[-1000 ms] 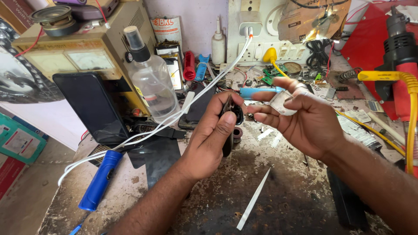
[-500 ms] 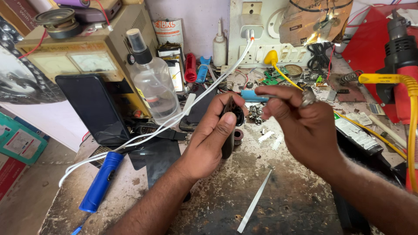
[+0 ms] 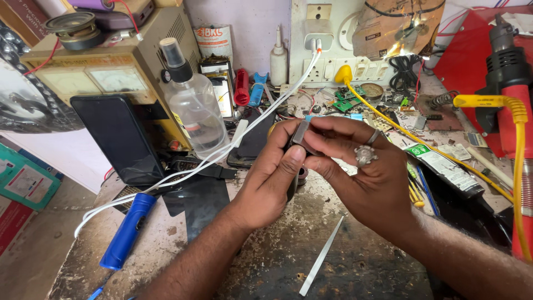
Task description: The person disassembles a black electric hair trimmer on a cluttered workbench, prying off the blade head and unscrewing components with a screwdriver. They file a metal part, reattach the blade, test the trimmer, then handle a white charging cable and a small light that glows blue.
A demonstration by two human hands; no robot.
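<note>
Both my hands meet over the middle of a dusty workbench (image 3: pixel 266 261). My left hand (image 3: pixel 272 178) holds a small dark device (image 3: pixel 300 135) from below, its thumb pressed up against it. My right hand (image 3: pixel 361 166), with a ring on one finger, grips the top of the same device from the right. Most of the device is hidden between my fingers. A white cable (image 3: pixel 222 153) runs from the wall socket down past my left hand.
A clear spray bottle (image 3: pixel 191 105), a black phone (image 3: pixel 119 139) leaning on a beige meter box (image 3: pixel 105 72), a blue-handled tool (image 3: pixel 126 232), a thin white stick (image 3: pixel 322 256), a yellow hose (image 3: pixel 400 130), and a red hot-air gun (image 3: pixel 508 78) crowd the bench.
My right hand moved left and closed onto the device that my left hand holds; one second ago it was apart, pinching something small.
</note>
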